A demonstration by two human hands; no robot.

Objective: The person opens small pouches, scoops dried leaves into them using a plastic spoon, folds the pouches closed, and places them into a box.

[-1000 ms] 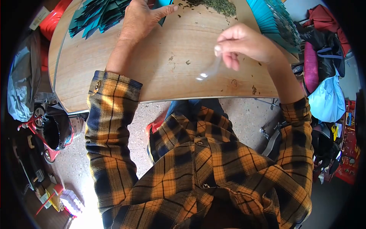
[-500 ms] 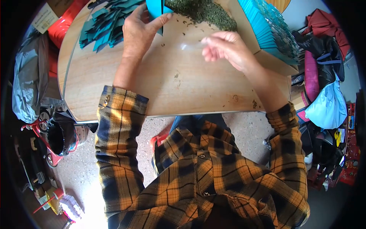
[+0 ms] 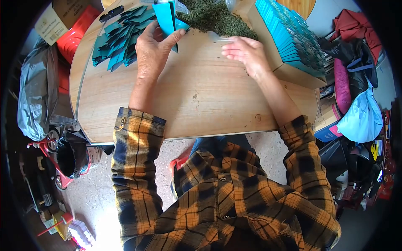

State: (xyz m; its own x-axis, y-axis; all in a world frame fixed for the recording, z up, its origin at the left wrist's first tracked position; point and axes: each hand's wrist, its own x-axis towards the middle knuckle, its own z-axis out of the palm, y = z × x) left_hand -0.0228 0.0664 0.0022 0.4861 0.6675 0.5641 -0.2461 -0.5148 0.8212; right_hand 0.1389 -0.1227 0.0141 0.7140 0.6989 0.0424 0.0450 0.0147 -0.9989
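Between its thumb and fingers, my left hand (image 3: 154, 48) grips a teal paper packet (image 3: 166, 17) that stands upright over the table. My right hand (image 3: 247, 53) is closed on the handle of a clear plastic spoon (image 3: 218, 38), whose bowl is near the lower edge of a pile of dried green herbs (image 3: 217, 17). Left of my left hand lies a spread stack of teal packets (image 3: 121, 38). To the right of the herbs, a cardboard box (image 3: 299, 75) holds tightly packed teal packets (image 3: 289, 35) standing in rows.
The wooden table (image 3: 188, 104) has a curved left side and scattered herb bits. A black object (image 3: 111, 14) lies at its upper left. Bags, a cardboard carton (image 3: 63, 19) and a red plastic item stand left; a light blue bag (image 3: 361, 115) hangs right.
My right hand and the spoon have moved up toward the herb pile. My left hand still holds the packet. The view has shifted, showing more of the herbs and the box.
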